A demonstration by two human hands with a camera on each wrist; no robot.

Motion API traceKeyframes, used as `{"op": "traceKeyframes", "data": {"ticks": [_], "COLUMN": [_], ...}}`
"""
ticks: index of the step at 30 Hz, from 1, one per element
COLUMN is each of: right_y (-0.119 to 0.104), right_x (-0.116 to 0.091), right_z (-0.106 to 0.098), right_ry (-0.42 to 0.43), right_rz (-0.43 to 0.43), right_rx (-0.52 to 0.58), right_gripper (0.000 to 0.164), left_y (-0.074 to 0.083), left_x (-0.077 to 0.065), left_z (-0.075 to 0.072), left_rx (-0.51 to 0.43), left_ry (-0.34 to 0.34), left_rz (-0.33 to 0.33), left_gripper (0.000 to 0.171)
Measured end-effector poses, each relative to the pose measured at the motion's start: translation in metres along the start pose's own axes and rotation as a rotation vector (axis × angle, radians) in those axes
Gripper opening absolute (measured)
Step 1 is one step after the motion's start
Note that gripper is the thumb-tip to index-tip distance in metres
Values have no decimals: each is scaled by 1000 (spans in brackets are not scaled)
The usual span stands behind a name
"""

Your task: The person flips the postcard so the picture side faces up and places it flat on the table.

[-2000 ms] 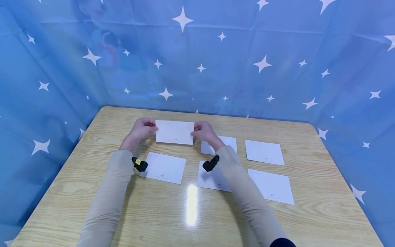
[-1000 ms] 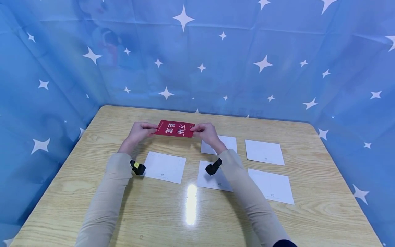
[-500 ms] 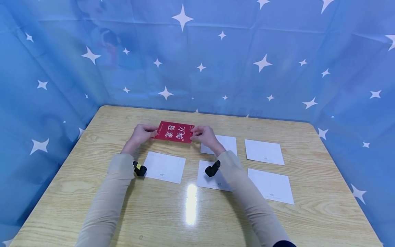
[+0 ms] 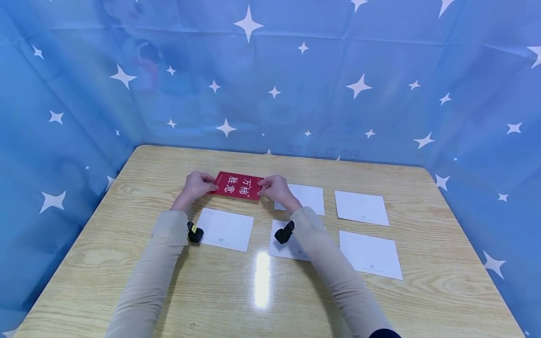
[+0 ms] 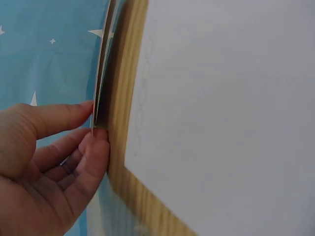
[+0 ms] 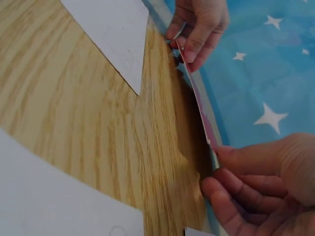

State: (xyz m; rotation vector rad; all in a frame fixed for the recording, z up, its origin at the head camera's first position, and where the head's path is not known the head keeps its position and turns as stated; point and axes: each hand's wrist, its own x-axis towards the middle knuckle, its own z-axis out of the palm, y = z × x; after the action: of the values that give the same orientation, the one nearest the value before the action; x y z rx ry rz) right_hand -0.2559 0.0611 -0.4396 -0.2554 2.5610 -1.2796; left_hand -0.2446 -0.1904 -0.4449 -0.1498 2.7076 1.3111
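Observation:
A red postcard with large white Chinese characters faces up near the back left of the table, close over the wood. My left hand pinches its left end between thumb and fingers. At the opposite end, my right hand pinches the card the same way. Seen edge-on in the right wrist view, the card spans between both hands with a shadow under it. A white card lies just in front of it, partly behind the left wrist camera.
Several more white cards lie in two rows to the right: one card by my right hand, one partly under my right forearm, and two farther right, including the front one. A blue star-patterned curtain borders the wooden table.
The held card first showed its white back and was turned so its red face is up. Both hands have since lowered it slightly toward the table and me.

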Motion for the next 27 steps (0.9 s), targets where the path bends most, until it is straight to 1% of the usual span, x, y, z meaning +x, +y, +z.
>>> {"op": "traceKeyframes", "data": {"ticks": [4,7,14,19,23,27], "right_y": [-4,-9,-17,-17,-18,-20], "right_x": [0,-1,-3,-2,-1,-2], "right_z": [3,5,8,8,8,8], "right_ry": [2,4,-4,-16,-26,-41], "right_rz": [18,38,89,89,78,66], "right_rx": [-42,-73,-147,-178,-207,-251], "right_gripper": [28,28,25,23,25,26], "left_y": [5,8,12,15,17,19], "left_x": [0,-1,-4,-4,-4,-5], "left_z": [2,4,9,10,7,5], "left_rx": [68,99,132,150,176,191], "left_ry": [17,21,22,8,-1,-25], "left_rz": [1,-15,-47,-72,-92,-110], "left_gripper": [32,29,24,22,20,19]}}
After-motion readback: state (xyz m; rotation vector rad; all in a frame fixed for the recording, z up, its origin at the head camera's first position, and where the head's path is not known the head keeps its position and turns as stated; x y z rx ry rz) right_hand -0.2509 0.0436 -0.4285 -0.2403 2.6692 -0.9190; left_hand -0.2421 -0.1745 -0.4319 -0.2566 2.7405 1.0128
